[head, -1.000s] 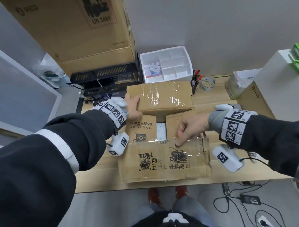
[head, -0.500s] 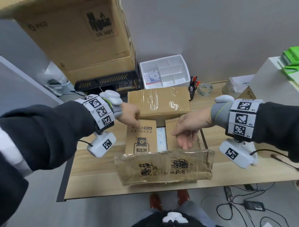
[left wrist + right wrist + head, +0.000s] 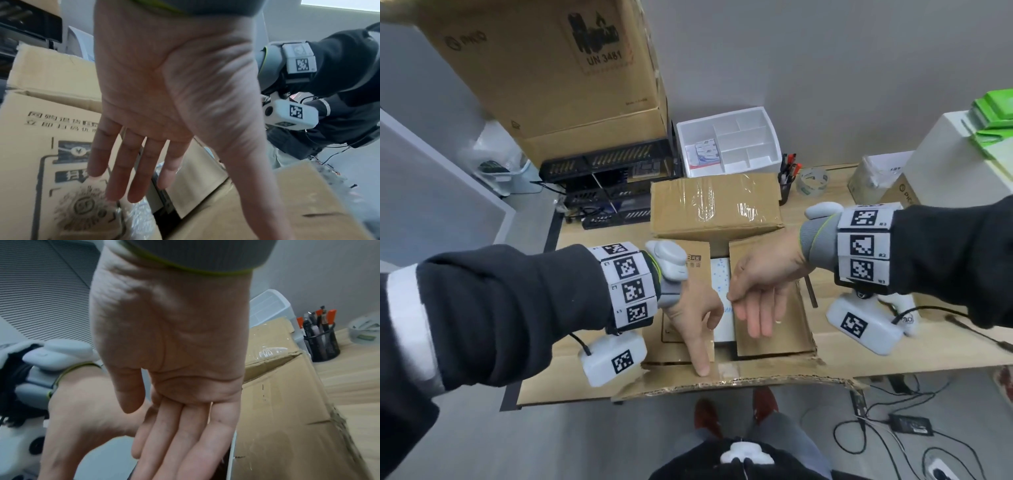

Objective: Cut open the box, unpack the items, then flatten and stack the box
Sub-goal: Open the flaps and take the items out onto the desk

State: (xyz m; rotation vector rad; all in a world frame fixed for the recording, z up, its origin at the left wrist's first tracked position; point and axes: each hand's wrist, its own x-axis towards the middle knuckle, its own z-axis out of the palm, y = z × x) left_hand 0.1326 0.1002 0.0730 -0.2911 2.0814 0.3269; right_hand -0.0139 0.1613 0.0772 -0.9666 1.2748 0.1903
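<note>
You are standing at a wooden desk (image 3: 914, 353), looking down at a cardboard box (image 3: 767, 329) that sits at its near edge, directly in front of you. The box is already cut open: its far flap (image 3: 715, 202) is folded back and away from you, streaked with clear tape, and its near flap (image 3: 739, 377) hangs out over the desk edge toward your feet. The two inner flaps are still lying mostly down across the opening — the left inner flap (image 3: 690, 339), printed with dark logos, and the plain right inner flap (image 3: 770, 329).

Your left hand (image 3: 693, 313) is over the left inner flap, fingers straight and spread, holding nothing; the thumb points down toward the near flap. Your right hand (image 3: 760, 291) hovers over the gap between the inner flaps, fingers straight and together, also holding nothing. Whether either hand is actually touching cardboard cannot be told.

Through the gap you can see a white item (image 3: 720, 291) inside the box, and the left wrist view shows what looks like bubble wrap (image 3: 141, 216) beside it.

So the cutting appears done. Unpacking has not started — nothing from this box can be seen lying outside it. Still ahead: part the inner flaps, lift the contents out, then flatten the box and stack it.
</note>
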